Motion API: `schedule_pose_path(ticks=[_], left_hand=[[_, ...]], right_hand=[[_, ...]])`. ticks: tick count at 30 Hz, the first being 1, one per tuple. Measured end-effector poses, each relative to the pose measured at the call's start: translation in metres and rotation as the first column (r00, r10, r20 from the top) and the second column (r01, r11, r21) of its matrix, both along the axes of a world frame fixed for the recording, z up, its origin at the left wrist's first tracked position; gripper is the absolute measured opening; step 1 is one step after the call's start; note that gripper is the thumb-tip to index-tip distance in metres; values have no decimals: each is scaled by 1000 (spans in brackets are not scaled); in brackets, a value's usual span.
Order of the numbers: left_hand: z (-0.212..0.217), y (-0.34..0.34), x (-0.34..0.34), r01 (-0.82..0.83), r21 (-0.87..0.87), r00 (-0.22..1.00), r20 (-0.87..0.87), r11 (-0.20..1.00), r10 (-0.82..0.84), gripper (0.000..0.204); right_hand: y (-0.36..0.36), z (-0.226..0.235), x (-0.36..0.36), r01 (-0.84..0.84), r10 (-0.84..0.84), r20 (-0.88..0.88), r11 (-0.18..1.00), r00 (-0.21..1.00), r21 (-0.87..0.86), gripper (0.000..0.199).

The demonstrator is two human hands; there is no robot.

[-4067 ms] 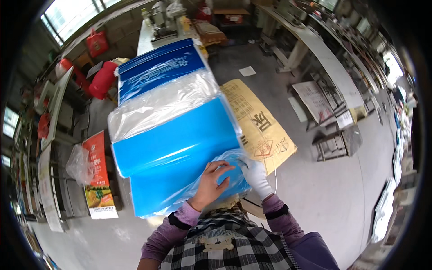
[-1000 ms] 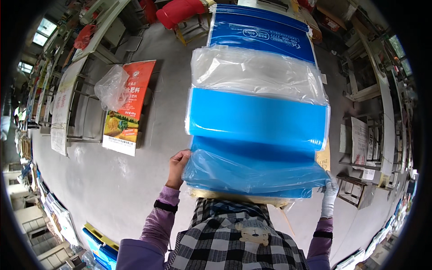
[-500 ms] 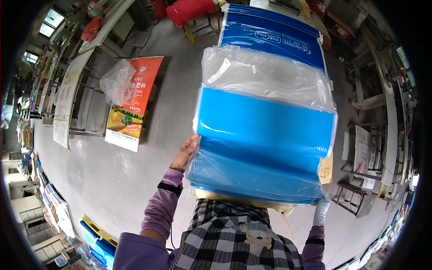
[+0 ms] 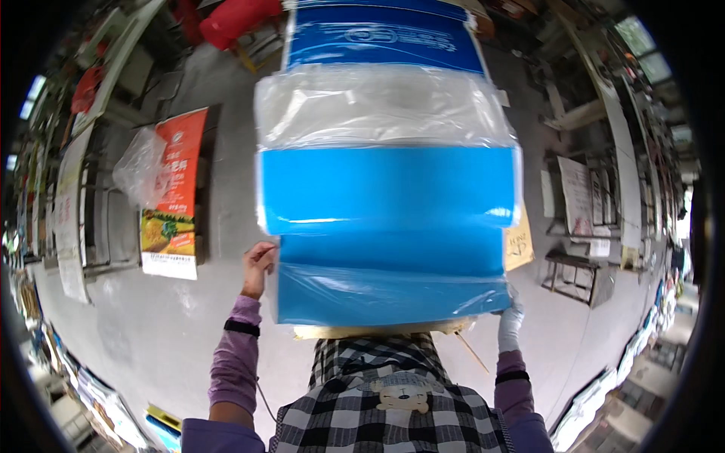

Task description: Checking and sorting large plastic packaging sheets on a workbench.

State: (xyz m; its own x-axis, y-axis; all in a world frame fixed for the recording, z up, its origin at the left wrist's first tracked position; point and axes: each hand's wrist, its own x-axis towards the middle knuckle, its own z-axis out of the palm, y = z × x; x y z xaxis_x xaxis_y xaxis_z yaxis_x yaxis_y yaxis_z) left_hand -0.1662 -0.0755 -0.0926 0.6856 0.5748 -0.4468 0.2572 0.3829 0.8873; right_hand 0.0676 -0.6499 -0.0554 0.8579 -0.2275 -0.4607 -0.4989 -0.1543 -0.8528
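Observation:
In front of me lies a stack of blue plastic bags (image 4: 389, 189), flat and shiny. A crumpled clear plastic film (image 4: 377, 106) covers its far part, and a dark blue printed bag (image 4: 385, 34) shows beyond. Another clear film (image 4: 377, 279) lies over the near end. My bare left hand (image 4: 259, 264) is at the stack's left edge, fingers curled together in a pinch at the rim. My right hand (image 4: 511, 313), in a white glove, is at the near right corner, closed on the bag's edge; its fingertips are partly hidden by film.
A pale board (image 4: 355, 331) shows under the stack's near edge. To the left stands an orange printed sack (image 4: 181, 166) with a clear bag (image 4: 141, 167) beside it. A small dark stool (image 4: 572, 279) is at the right. Red cloth (image 4: 234, 21) lies at the back.
My view has swung, so the stack sits further left and squarer to me. Both hands keep to its side edges, and the near film lies smoother.

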Motion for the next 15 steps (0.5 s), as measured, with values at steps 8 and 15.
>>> schedule_pose_path(ticks=[8, 15], left_hand=[[111, -83, 92, 427, 654, 880, -142, 624, -454, 10], [104, -338, 274, 824, 563, 379, -461, 66, -802, 28]], right_hand=[[7, 14, -13, -178, 282, 271, 920, 920, -350, 30], [21, 59, 0, -292, 503, 500, 849, 705, -441, 29]])
